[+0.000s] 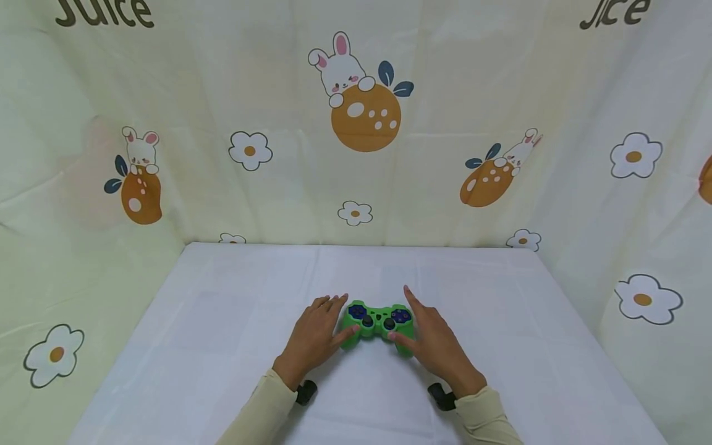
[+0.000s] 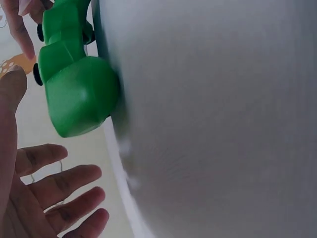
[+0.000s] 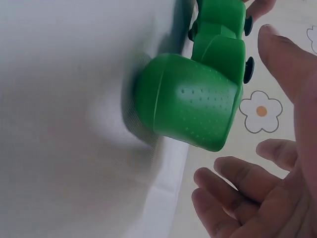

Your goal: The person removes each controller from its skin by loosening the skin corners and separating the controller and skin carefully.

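A bright green game controller (image 1: 379,314) with dark blue button pads and two black thumbsticks lies on the white table, its grips toward the person. At its left side is my left hand (image 1: 314,332), fingers spread and thumb over the left grip. On the other side my right hand (image 1: 436,337) is spread likewise, its thumb above the right grip. In the left wrist view, a gap shows between the fingers (image 2: 74,193) and the controller (image 2: 81,96). The right wrist view also has the fingers (image 3: 237,193) apart from the controller's grip (image 3: 193,101).
The white cloth-covered table (image 1: 233,290) reaches back to a cream curtain (image 1: 289,198) printed with rabbits, oranges and flowers, which also hangs at both sides. A black wrist camera (image 1: 306,392) sits on the left wrist, another wrist camera (image 1: 442,397) on the right.
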`<state>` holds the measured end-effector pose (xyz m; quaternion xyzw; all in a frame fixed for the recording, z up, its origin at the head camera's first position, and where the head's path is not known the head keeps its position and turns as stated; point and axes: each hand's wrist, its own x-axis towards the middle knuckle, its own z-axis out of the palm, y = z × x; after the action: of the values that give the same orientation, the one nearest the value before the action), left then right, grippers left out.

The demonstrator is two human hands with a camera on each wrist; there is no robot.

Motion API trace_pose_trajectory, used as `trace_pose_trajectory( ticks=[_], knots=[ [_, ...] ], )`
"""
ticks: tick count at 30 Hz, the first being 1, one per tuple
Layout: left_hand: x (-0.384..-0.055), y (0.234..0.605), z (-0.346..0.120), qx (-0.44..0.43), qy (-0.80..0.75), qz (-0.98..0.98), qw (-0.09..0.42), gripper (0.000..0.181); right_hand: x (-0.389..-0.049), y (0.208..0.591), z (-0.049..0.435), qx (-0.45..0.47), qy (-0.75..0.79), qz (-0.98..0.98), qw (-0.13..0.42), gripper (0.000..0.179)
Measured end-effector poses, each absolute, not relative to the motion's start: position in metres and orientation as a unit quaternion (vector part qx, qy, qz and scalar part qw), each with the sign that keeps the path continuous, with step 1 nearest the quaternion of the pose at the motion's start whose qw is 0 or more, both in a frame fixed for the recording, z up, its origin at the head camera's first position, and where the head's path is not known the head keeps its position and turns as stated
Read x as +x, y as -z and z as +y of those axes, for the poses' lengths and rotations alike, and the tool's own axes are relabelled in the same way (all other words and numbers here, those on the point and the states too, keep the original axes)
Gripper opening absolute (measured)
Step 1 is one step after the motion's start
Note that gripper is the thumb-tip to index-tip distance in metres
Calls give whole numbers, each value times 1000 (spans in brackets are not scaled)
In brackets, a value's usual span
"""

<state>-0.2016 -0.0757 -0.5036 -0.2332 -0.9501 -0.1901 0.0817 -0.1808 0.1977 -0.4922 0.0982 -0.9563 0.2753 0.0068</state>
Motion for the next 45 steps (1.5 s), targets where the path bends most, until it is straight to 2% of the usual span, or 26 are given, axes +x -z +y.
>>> trace_pose_trajectory(
  ticks=[13, 21, 35, 45],
  knots=[
    [-205, 512, -67, -244, 204, -944, 84, 73, -181, 497, 196, 112, -297, -948, 20, 86],
    [-206, 513, -65, -241, 223, -939, 102, 67, -184, 498, 194, 82, -314, -946, 19, 77],
    [-209, 510, -62, -211, 260, -940, 74, 61, -192, 498, 195, 28, -344, -938, -8, 72],
    [-209, 510, -62, -194, 303, -931, 63, 59, -191, 500, 193, 24, -349, -937, 6, 72]
  ],
)
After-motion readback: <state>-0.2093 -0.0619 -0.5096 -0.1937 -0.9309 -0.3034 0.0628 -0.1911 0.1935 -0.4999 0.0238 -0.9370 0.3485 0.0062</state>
